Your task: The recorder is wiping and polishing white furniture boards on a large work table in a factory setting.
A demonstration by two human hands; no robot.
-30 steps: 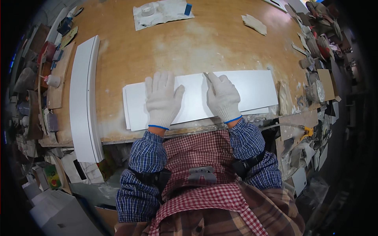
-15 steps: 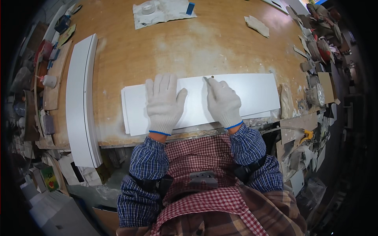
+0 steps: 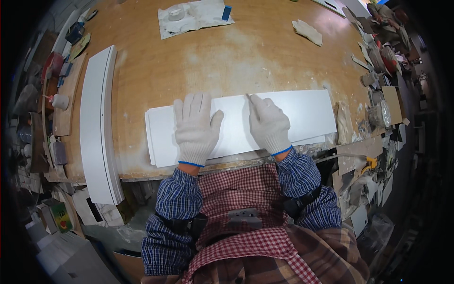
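Observation:
A long white panel (image 3: 307, 111) lies across the near part of the worktable, with another white board showing under its edges. My left hand (image 3: 195, 128), in a pale knitted glove, rests flat on the panel with fingers stretched out and thumb apart. To its right, my gloved right hand (image 3: 269, 120) is closed over the same panel, its fingertips at the far edge. A small dark tip pokes out beside the index finger; what it belongs to is hidden by the hand.
A stack of long white boards (image 3: 97, 123) stands at left, overhanging the front edge of the brown worktable (image 3: 231, 57). At the far side lies a stained sheet (image 3: 194, 26) with a tape roll (image 3: 176, 14) and a blue block (image 3: 227, 13). A crumpled paper (image 3: 307, 32) lies far right.
A small dark spot at the panel's far edge by my right index finger no longer shows. Both hands keep nearly the same places; the whole view has shifted slightly.

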